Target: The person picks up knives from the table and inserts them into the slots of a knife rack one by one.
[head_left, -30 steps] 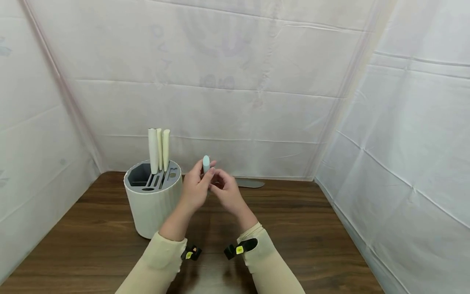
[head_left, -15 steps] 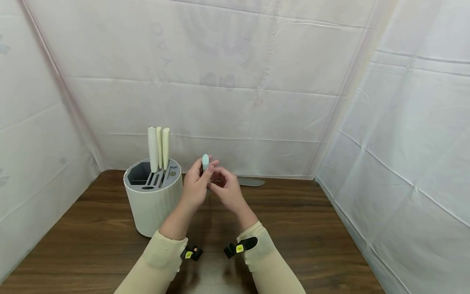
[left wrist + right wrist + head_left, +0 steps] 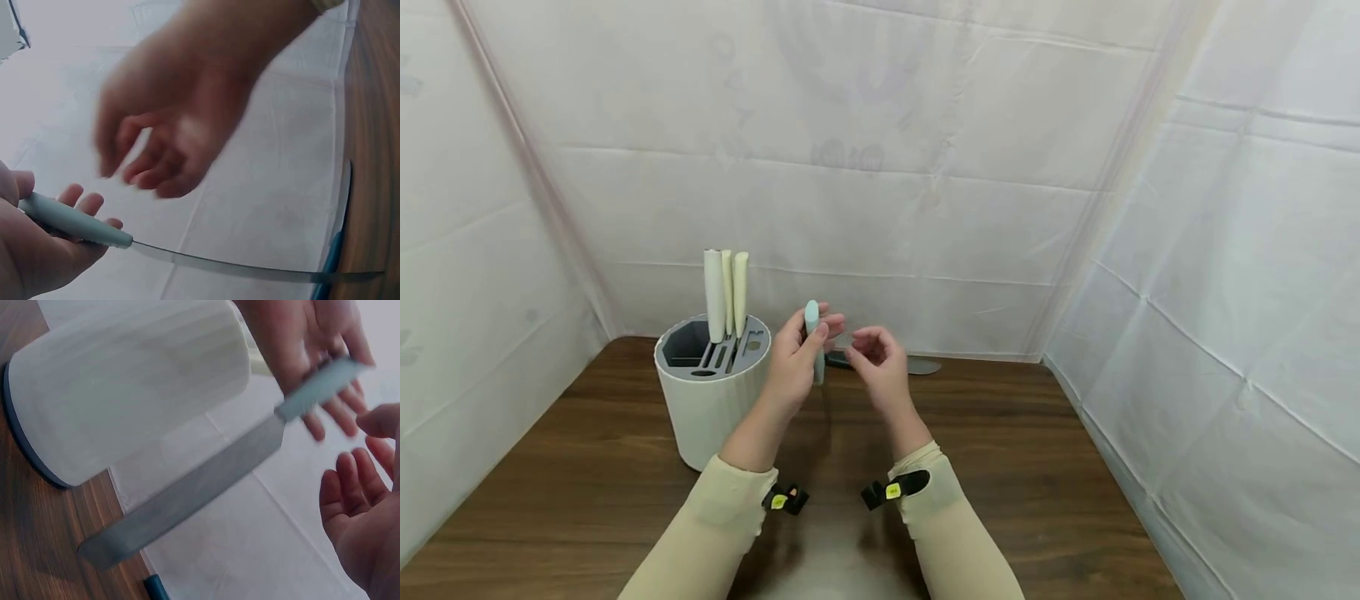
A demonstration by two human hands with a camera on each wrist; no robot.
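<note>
My left hand (image 3: 800,354) grips the pale teal handle (image 3: 812,319) of a knife and holds it above the table, handle end up. In the left wrist view the handle (image 3: 75,222) lies across the fingers and the thin grey blade (image 3: 250,270) runs out to the right. The right wrist view shows the broad blade (image 3: 187,494) slanting down toward the wood. My right hand (image 3: 874,354) hovers just right of the knife, fingers loosely curved, holding nothing. A round white knife block (image 3: 711,392) stands left of my left hand, with three cream handles (image 3: 726,292) in its slots.
A second knife (image 3: 917,365) with a dark blue handle (image 3: 331,262) lies on the brown wooden table (image 3: 1015,467) near the back wall. White sheeting closes in the back and both sides. The block's grey top (image 3: 688,354) has open slots and a hollow compartment.
My right hand has drawn away to the right from the knife and opened. My left hand has lifted the knife slightly and keeps its grip.
</note>
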